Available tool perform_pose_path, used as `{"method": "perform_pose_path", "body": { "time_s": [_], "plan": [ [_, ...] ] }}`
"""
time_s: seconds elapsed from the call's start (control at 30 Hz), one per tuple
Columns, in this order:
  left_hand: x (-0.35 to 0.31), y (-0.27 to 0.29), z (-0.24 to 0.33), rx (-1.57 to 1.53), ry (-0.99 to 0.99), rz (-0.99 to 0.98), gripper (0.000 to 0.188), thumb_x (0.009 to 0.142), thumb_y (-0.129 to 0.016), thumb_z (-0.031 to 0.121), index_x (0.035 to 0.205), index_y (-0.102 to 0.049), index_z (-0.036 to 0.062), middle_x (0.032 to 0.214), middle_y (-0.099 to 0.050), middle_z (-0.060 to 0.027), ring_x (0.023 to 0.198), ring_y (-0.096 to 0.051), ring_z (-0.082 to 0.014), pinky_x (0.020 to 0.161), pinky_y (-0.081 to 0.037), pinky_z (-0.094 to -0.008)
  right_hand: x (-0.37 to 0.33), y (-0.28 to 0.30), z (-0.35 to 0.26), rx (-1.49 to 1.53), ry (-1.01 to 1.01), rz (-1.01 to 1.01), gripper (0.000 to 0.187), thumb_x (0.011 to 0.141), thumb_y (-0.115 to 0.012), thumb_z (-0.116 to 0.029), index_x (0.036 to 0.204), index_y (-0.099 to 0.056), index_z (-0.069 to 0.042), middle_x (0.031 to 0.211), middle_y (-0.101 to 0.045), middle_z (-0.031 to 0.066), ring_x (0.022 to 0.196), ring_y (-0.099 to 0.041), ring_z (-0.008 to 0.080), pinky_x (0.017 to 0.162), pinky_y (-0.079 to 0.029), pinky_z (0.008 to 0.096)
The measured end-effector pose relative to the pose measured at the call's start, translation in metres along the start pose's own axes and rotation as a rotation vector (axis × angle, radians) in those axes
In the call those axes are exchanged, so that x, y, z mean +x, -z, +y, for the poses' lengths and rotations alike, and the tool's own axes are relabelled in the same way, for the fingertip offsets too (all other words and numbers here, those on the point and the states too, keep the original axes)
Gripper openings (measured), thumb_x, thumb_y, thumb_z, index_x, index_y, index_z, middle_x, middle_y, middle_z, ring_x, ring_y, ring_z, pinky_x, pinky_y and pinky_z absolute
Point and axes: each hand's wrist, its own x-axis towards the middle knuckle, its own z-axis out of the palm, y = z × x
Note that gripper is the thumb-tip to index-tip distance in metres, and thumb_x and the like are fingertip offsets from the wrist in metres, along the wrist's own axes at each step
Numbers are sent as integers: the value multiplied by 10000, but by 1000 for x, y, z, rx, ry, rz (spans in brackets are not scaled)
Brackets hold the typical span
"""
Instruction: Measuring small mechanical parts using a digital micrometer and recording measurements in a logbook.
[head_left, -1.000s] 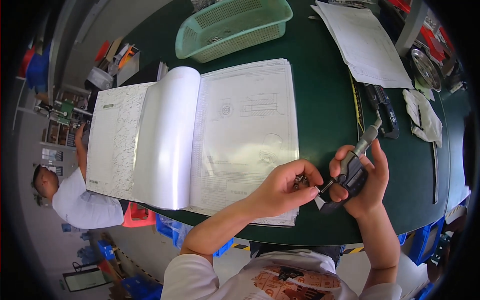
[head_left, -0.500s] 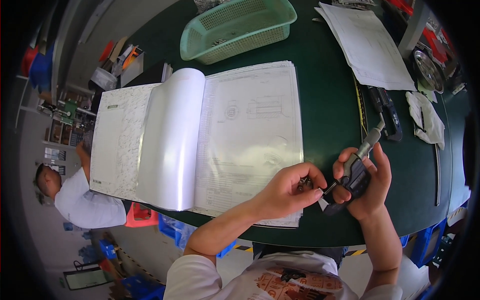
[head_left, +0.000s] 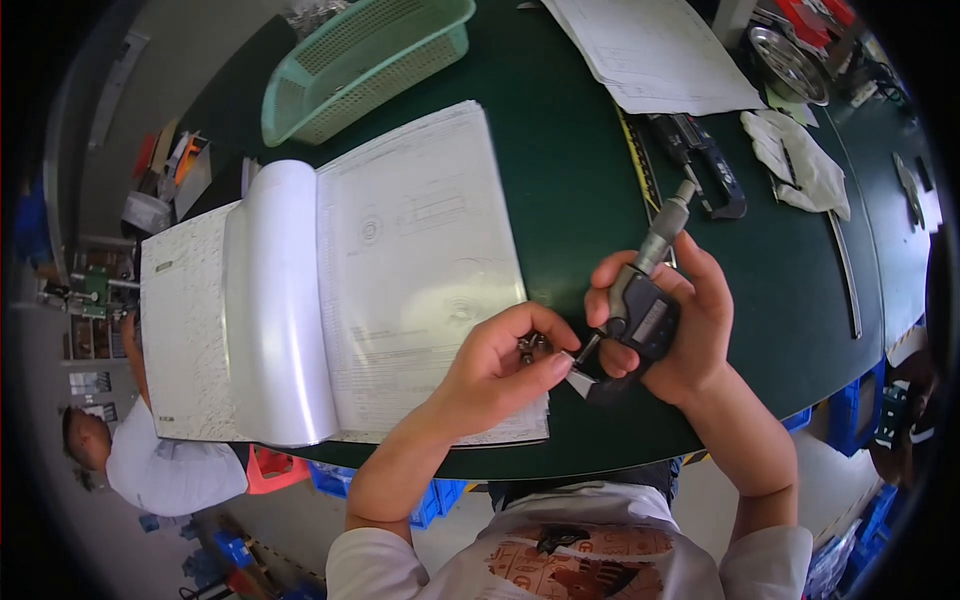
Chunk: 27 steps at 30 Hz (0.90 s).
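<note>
My right hand is wrapped round a digital outside micrometer, its grey thimble pointing up and away from me and its frame towards my left hand. Several small shiny metal parts sit in the curled fingers of my left hand. The thumb and forefinger of that hand meet at the micrometer's measuring gap. Whether a part is pinched between the measuring faces is too small to tell. Left of my hands, on the green table, an open binder shows a technical drawing in a clear sleeve.
A pale green plastic basket stands beyond the binder. Loose paper sheets, a second digital micrometer, a white glove and a metal bowl lie at the far right. A co-worker in a white shirt is at the left.
The whole view has swung, so the binder, basket and both hands appear further left. My hands keep the same hold on the micrometer and the small metal parts.
</note>
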Motion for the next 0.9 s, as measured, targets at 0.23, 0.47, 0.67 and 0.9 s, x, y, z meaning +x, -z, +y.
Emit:
{"method": "perform_pose_path", "body": {
  "time_s": [0.23,0.47,0.67,0.9],
  "plan": [
    [1,1,3,42,-15,-17,128,791,-551,44,905,-508,4,768,-491,12,667,-438,-11,560,-350,-144,-1,-1,-1,-102,38,18,663,777,-286,-604,868,-524,8,709,-566,115,418,-474,154,416,-397,236],
    [0,3,-2,33,-26,3,132,783,-563,55,896,-517,4,780,-495,4,609,-421,-3,518,-328,-132,-1,1,0,-80,60,14,603,843,-198,-516,900,-501,2,702,-551,127,401,-459,164,376,-398,252],
    [2,4,-1,59,-32,-10,140,777,-568,45,900,-519,0,809,-501,-7,645,-431,-15,544,-339,-146,-1,0,-2,-55,24,12,602,815,-238,-515,890,-518,13,703,-566,119,418,-474,159,414,-399,235],
    [0,3,3,51,-7,-25,155,765,-572,27,909,-522,-4,848,-504,-23,716,-451,-40,601,-359,-163,-2,-2,-3,-94,48,10,604,792,-313,-554,837,-539,4,668,-571,104,420,-483,145,394,-389,228]
  ]
}}
